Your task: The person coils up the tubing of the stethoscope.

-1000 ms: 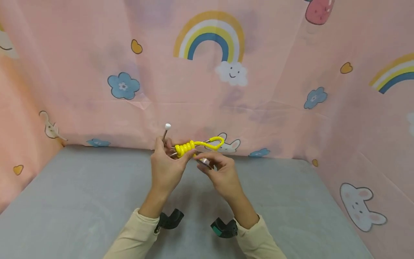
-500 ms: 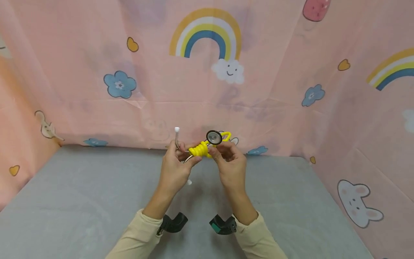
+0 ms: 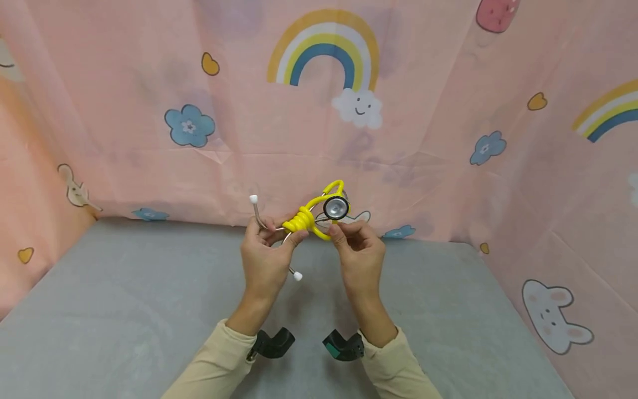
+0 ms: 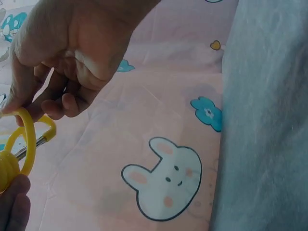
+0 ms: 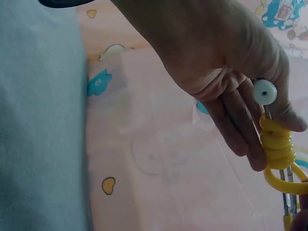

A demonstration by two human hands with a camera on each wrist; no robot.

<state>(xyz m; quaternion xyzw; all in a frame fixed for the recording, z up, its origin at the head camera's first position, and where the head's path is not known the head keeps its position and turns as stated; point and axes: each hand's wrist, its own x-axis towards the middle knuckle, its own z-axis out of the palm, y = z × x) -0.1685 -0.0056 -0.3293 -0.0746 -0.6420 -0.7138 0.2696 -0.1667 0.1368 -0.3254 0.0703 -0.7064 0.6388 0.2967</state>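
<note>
A stethoscope with yellow tubing hangs between my hands above the table; its tubing is wound in a tight coil (image 3: 299, 220) round the metal ear tubes. My left hand (image 3: 264, 263) grips the ear-tube side, thumb and fingers at the coil. A white ear tip (image 3: 253, 199) sticks up beyond it and another ear tip (image 3: 297, 276) points down. With thumb and forefinger my right hand (image 3: 363, 260) pinches the tubing just under the round chest piece (image 3: 336, 208), whose flat face is toward me. A loose loop of tubing (image 4: 30, 144) shows in the left wrist view.
Under both forearms lies a grey-covered table (image 3: 149, 299). A pink printed curtain (image 3: 423, 138) rises behind its back edge and along both sides. Black camera mounts (image 3: 273, 343) sit on the wrists.
The chest piece, low and edge-on in my right hand at first, has come up and turned its face to me. My right hand has shifted right, and the loop of tubing stands higher.
</note>
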